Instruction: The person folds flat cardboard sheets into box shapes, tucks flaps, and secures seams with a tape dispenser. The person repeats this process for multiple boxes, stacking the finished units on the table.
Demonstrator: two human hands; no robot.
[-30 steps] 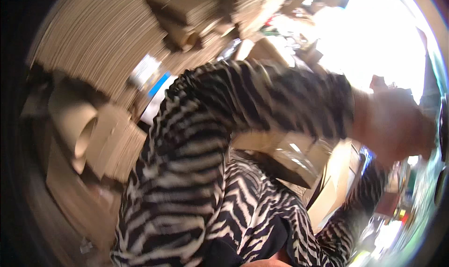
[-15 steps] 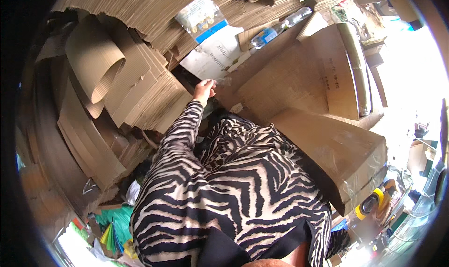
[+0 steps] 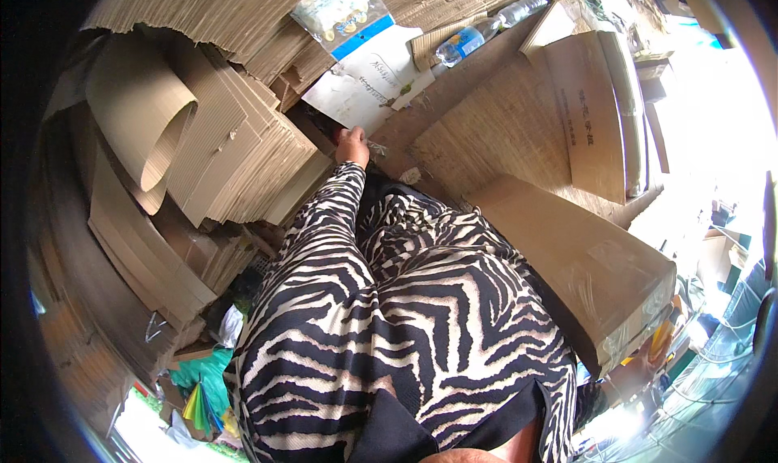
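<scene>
My left hand (image 3: 352, 146) reaches forward in its zebra-striped sleeve, down by a dark gap between cardboard stacks and a brown board. Its fingers are curled closed. Something small and red shows at the fingertips, too hidden to name. A crumpled clear plastic strip (image 3: 377, 148) lies right beside the hand. Just beyond is a white sheet of card (image 3: 365, 74) with handwriting on it. A clear printed bag with a blue band (image 3: 361, 37) lies above that. My right hand is out of view.
Flattened cardboard stacks (image 3: 259, 151) rise on the left, with a curled sheet (image 3: 142, 106) on them. A clear plastic bottle (image 3: 462, 45) lies on the far side. To the right stand a closed brown carton (image 3: 583, 260) and a leaning cardboard panel (image 3: 596, 114).
My left hand has moved slightly down and turned so its back faces up. The clear strip by its fingers now lies lower. The whole view has shifted a little.
</scene>
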